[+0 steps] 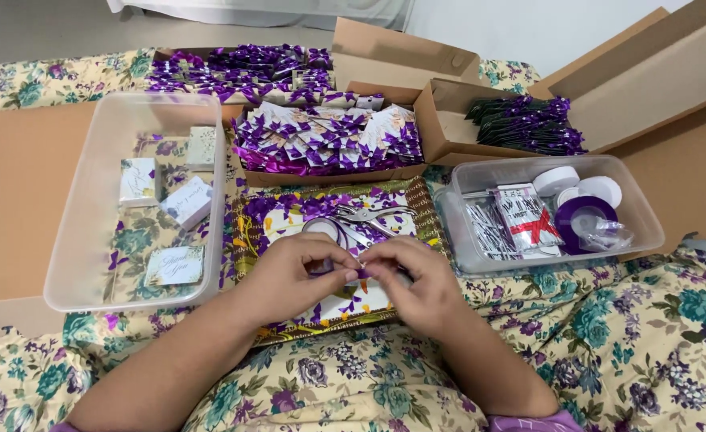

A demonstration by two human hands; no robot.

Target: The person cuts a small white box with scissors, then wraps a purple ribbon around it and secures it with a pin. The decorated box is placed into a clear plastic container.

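My left hand and my right hand meet over a gold-rimmed tray, fingertips pinched together on a small piece of purple ribbon. The tray is littered with purple ribbon scraps. On it, just beyond my fingers, lie a metal hole punch and a small roll of white tape. Most of the ribbon piece is hidden by my fingers.
A clear tub on the left holds small printed cards. A clear tub on the right holds tape rolls, a purple ribbon spool and packets. Cardboard boxes behind hold several purple-ribboned cards. A floral cloth covers the surface.
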